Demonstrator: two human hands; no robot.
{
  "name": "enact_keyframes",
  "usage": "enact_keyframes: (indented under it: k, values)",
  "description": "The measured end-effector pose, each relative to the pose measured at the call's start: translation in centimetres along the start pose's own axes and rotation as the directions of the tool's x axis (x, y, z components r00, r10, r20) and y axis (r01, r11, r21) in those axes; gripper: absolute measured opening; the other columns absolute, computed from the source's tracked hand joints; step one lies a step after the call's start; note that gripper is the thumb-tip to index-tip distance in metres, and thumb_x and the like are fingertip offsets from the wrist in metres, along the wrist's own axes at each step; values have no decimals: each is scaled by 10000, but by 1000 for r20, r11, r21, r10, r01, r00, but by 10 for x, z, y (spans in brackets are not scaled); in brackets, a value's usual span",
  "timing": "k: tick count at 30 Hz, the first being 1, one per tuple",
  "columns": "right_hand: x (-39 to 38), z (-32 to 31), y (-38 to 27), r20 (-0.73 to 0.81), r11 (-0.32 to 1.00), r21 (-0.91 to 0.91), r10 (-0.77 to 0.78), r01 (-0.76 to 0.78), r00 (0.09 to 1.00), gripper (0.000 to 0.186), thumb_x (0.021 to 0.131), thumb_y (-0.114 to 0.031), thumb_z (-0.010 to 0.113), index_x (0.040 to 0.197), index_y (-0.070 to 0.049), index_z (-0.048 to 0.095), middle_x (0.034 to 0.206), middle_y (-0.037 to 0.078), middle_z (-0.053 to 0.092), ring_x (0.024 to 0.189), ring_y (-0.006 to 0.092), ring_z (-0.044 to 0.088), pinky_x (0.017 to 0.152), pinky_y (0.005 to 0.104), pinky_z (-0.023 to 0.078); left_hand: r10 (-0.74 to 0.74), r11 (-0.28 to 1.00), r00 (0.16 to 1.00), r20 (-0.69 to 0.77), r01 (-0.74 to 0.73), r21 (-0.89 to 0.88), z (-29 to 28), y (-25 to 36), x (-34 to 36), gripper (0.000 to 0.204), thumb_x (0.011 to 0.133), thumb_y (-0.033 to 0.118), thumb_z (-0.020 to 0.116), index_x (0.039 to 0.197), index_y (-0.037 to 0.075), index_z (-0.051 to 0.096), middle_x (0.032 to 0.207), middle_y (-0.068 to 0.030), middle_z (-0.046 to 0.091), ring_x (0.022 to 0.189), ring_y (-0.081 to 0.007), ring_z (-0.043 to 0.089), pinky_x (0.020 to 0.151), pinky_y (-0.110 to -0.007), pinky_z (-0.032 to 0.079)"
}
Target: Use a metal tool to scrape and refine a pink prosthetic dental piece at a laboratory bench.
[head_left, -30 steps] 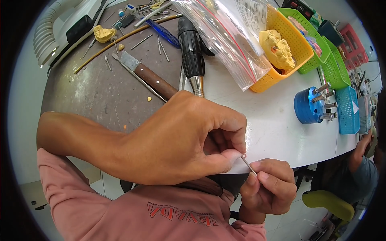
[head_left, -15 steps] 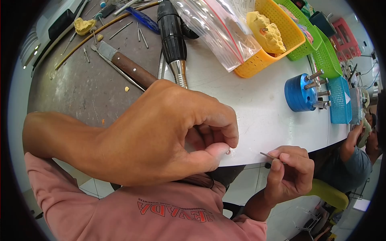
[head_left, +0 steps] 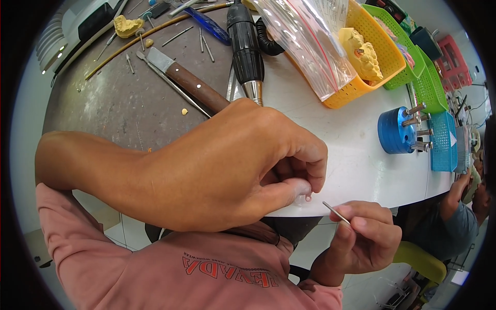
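Observation:
My left hand (head_left: 248, 170) is closed, thumb and forefinger pinched together over the near edge of the white tabletop. A tiny pinkish piece (head_left: 308, 198) peeks out beneath the thumb tip; most of it is hidden. My right hand (head_left: 367, 232) grips a thin metal rod (head_left: 336, 211) between thumb and fingers. The rod's free tip points up and left, toward the small piece, with a short gap between them. Beyond my left hand lie a brown-handled knife (head_left: 194, 85) and a black rotary handpiece (head_left: 246, 49) with a metal nose.
A yellow basket (head_left: 385, 67) holds a yellow dental cast (head_left: 359, 49), with clear zip bags (head_left: 305, 46) at its left. A blue round bur holder (head_left: 393, 132) stands at the right, near green and blue baskets. Loose burs lie far left. Another person (head_left: 454, 217) sits far right.
The scene has shifted rightward and slightly down in view. My right hand with the rod has come closer to my left hand, and the rod now shows more length and tilts more steeply.

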State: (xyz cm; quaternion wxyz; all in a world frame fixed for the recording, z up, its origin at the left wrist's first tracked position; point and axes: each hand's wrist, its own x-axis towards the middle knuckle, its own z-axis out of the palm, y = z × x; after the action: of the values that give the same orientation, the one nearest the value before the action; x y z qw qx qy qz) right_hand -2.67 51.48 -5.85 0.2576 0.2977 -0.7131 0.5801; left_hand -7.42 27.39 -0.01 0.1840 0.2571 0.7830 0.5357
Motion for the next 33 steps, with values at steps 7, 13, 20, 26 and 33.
enact_keyframes:
  k: [7,13,20,26,33]
  values:
    - [3,11,4,33,1000,-8,-11,11,999,288,780,116,786,1030,28,674,875,206,738,732,219,739,572,258,582,12,1000,1000,-11,-12,14,1,-2,-2,80,884,-32,708,963,-20,721,886,-104,751,786,-161,751,703,-271,611]
    - [2,11,2,14,999,-45,16,-15,1000,286,781,116,784,1027,20,674,868,199,737,718,217,735,575,260,586,21,1000,1000,-11,-21,3,1,-2,-1,83,881,-31,712,962,-15,715,888,-106,754,788,-170,758,697,-279,618]
    - [3,10,4,30,996,-85,-9,11,1000,298,786,116,776,1046,17,669,874,200,737,702,208,722,571,259,583,35,999,999,-21,-34,5,2,-3,-1,78,879,-32,708,955,-15,712,885,-102,752,781,-170,758,687,-278,617]
    - [1,7,2,42,994,-110,24,-19,999,264,830,70,776,1046,3,640,880,191,728,706,207,710,570,260,573,58,998,998,-25,-58,2,1,-5,-2,75,887,-26,707,959,-11,718,878,-98,747,771,-166,755,679,-271,615]
    - [4,-27,-5,-230,965,-245,39,-96,972,217,933,-60,740,1048,-24,560,887,157,681,718,171,645,623,245,548,152,987,983,-106,-145,68,5,-3,-3,89,843,-56,730,924,-21,722,883,-92,746,770,-152,748,672,-259,612]
